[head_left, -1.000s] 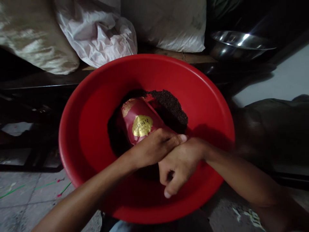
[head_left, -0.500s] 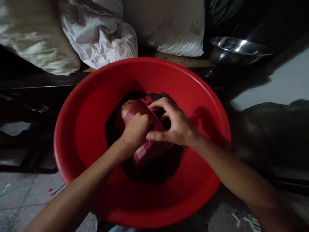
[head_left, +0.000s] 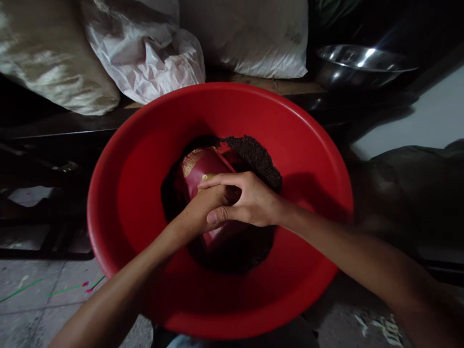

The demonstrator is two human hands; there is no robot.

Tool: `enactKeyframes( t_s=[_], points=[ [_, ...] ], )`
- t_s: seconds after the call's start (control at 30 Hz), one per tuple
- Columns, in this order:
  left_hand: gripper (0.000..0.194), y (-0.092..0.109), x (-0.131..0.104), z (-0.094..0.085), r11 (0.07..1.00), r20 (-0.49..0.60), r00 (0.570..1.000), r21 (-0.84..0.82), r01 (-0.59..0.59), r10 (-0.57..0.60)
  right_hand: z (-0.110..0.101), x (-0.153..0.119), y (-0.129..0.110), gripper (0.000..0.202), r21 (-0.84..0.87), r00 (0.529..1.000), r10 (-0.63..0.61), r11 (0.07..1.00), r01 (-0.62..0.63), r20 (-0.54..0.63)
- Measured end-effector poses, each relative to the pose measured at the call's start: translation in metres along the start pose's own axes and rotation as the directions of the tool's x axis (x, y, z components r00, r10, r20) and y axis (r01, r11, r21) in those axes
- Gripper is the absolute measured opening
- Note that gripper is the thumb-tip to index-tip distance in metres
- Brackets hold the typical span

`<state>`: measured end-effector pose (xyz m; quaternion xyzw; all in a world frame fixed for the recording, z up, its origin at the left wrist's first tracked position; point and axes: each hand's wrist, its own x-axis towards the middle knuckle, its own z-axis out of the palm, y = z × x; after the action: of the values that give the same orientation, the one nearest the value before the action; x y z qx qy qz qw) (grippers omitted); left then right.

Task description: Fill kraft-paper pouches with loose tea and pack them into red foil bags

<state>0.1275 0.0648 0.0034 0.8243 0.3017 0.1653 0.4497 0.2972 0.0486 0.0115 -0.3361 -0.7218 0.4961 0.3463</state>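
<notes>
A dark red pouch (head_left: 195, 172) with gold patterning lies tilted in a heap of dark, crumbly granules (head_left: 255, 157) inside a red plastic basin (head_left: 137, 169). My left hand (head_left: 203, 208) is closed over the pouch near its middle; its fingertips are hidden behind my right hand, and it appears to grip the pouch's edge. My right hand (head_left: 253, 200) arches over the left one from the right, with thumb and fingers apart around its knuckles. Nothing shows in the right hand. The pouch's mouth is mostly covered by both hands.
Behind the basin, a white crumpled sack (head_left: 166, 63), a beige sack (head_left: 65, 63) and a pale sack (head_left: 250, 43) rest on a low ledge. A shiny metal bowl (head_left: 362, 65) stands at right. Green strips and pale scraps lie on the tiled floor (head_left: 25, 309).
My right hand has moved left and down from the pouch's right side onto my left hand. More of the granules behind it now show. The view has shifted slightly.
</notes>
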Motion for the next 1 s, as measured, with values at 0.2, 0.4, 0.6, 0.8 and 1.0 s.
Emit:
enactKeyframes(
  t_s=[0.2, 0.4, 0.6, 0.8, 1.0],
  points=[
    [0.019, 0.005, 0.000, 0.001, 0.998, -0.012, 0.998, 0.025, -0.058, 0.058, -0.003, 0.000, -0.003, 0.045, 0.039, 1.000, -0.015, 0.999, 0.015, 0.016],
    [0.021, 0.005, 0.000, 0.000, 0.998, 0.014, 1.000, 0.060, 0.014, -0.015, -0.007, 0.000, 0.000, 0.041, 0.093, 0.999, -0.031, 0.995, 0.028, 0.032],
    [0.021, 0.011, 0.001, 0.001, 0.996, -0.009, 0.998, 0.053, 0.068, -0.067, -0.016, 0.004, 0.009, 0.045, 0.144, 0.993, -0.033, 0.989, 0.017, 0.111],
    [0.015, 0.005, 0.003, 0.005, 0.999, 0.037, 0.998, -0.033, -0.039, 0.040, -0.019, 0.005, 0.009, 0.053, 0.001, 0.986, 0.040, 0.999, -0.041, 0.160],
    [0.021, -0.014, -0.003, 0.023, 0.992, -0.085, 0.995, -0.121, 0.048, -0.058, -0.011, 0.007, 0.007, 0.060, 0.015, 0.976, 0.091, 0.995, -0.096, 0.198]
  ],
)
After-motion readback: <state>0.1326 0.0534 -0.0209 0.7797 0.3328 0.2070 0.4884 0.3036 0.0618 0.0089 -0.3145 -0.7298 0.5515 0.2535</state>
